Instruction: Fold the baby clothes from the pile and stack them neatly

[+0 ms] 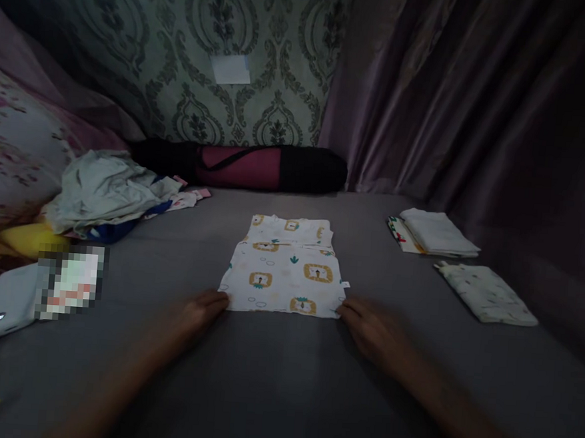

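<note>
A white cloth garment (283,272) printed with yellow lion faces and green leaves lies flat on the grey sheet, its far part folded over in a band. My left hand (202,309) pinches its near left corner. At the near right corner, the fingers of my right hand (365,321) are closed on the same fabric. A small white tag sticks out from the garment's right edge, just above my right hand. Both forearms are blurred.
Folded white cloths (439,232) and a folded patterned cloth (487,294) lie to the right. A heap of clothes (107,189), a yellow item (33,239) and a white device (6,299) are on the left. A black and maroon bag (241,167) lies along the wall.
</note>
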`<state>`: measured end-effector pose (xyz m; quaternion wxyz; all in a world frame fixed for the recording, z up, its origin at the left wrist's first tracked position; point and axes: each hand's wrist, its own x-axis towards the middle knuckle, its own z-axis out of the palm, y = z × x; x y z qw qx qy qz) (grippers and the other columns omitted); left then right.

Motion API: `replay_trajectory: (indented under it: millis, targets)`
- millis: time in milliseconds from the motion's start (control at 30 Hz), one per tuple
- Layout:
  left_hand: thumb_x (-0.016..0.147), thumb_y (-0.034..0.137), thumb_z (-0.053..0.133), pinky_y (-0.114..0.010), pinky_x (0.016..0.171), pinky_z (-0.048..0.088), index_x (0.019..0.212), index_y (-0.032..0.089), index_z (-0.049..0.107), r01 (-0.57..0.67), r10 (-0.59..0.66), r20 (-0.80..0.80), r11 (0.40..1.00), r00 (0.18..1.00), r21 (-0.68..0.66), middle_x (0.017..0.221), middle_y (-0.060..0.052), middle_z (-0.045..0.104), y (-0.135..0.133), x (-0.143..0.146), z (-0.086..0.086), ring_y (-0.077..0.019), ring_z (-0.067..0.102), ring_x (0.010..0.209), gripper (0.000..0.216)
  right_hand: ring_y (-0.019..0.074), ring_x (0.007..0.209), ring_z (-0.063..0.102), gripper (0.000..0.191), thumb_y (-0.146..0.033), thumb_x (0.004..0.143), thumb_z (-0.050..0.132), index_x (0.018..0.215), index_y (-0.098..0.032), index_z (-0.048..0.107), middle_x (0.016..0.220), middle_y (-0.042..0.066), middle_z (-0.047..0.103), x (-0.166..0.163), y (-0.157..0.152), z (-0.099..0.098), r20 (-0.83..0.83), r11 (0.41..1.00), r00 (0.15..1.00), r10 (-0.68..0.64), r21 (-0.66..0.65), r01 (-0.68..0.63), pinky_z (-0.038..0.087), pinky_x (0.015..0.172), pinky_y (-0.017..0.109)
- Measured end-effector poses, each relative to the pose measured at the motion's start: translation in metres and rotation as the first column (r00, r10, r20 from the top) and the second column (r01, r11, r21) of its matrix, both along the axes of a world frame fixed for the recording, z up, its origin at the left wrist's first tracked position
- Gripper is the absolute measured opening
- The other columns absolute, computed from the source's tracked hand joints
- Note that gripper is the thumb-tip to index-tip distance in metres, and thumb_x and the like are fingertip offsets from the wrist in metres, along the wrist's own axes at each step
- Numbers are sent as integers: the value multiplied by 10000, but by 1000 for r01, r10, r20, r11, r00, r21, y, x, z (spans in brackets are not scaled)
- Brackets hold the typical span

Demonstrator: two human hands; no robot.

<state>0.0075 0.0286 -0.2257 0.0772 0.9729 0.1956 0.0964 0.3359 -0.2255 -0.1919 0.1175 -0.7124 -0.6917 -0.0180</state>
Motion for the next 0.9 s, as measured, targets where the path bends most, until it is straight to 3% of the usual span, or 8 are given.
replay_trajectory:
  millis: [100,233,500,633,900]
  targets:
    - [940,229,354,-351,879,524,1135,240,651,32,-29,-57,998,998,55,1189,-79,651,-4,5,12,-215,630,1043,355,202,924,630,310,-157,935,354,1044,-224,637,1054,93,649,3,3,-1,-63,1000,998,9,-1,-9,514,794,337]
    - [935,247,367,-346,846,522,1061,224,662,65,-63,-21,996,998,66,1097,-86,681,-8,11,24,-218,628,993,322,191,896,626,279,-249,964,349,1024,-216,620,982,79,650,7,7,-2,-203,1000,979,8,23,-3,505,812,334]
    - [935,319,348,-282,758,538,1065,226,608,-73,84,106,992,991,-108,1002,-59,701,-3,12,18,-173,676,841,305,193,845,660,308,-364,968,344,1085,-234,597,974,57,690,9,13,-6,-445,990,893,-67,83,116,529,765,327]
    - [941,364,340,-278,695,539,1106,231,550,-130,148,94,976,985,-175,954,-43,701,-7,10,25,-172,683,762,298,198,895,662,311,-373,972,349,1084,-231,602,997,62,695,9,13,-5,-433,981,899,-64,137,136,524,812,332]
    - [943,372,341,-311,792,549,1200,249,545,-124,135,201,990,970,-63,1160,-80,643,-19,6,24,-211,665,953,351,205,970,657,296,-325,976,354,1116,-237,601,1082,74,683,3,-4,9,-314,981,949,-36,169,93,524,866,355]
